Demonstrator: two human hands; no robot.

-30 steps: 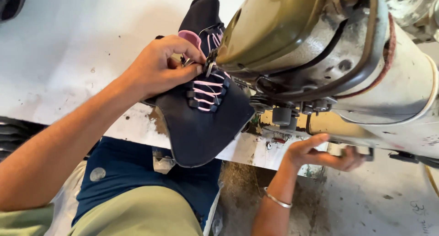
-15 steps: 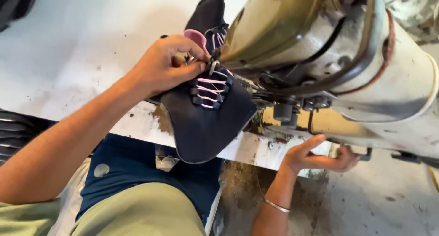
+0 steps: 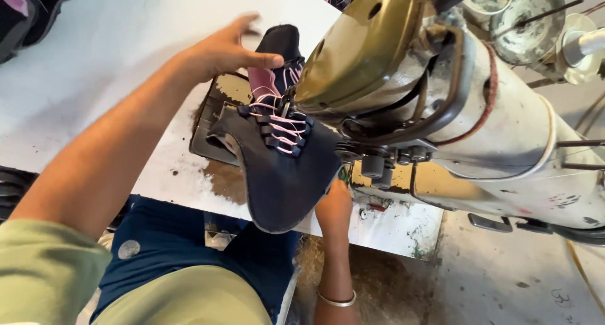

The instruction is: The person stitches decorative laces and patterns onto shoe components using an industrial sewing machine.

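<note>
Your left hand [image 3: 230, 48] hovers spread, holding nothing; right hand [image 3: 333, 206] props the shoe upper [image 3: 283, 174], grip hidden. It could slip under the needle.

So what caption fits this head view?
Left hand open above a dark laced shoe upper at the sewing machine; right hand beneath it.

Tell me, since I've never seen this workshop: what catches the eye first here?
A big worn sewing machine, cream with an olive head, fills the right side. Under its head, in the middle, sits a dark navy shoe upper with pink laces. The left hand hovers open above the upper, while the right hand reaches up beneath it at the white table edge.
</note>
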